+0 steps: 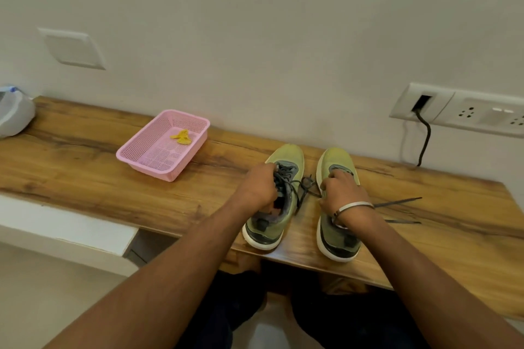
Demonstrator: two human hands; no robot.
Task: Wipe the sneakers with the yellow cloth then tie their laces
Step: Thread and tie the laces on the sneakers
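left hand grips left sneaker laces | right hand seemingly pinches lace | yellow cloth in pink basket

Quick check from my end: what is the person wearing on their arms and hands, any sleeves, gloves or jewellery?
Both forearms are bare, with no sleeves in view, and neither hand is gloved. The left hand shows no ring, watch or band. The right hand has a thin silver-coloured bangle round its wrist. No markings or cables on either arm.
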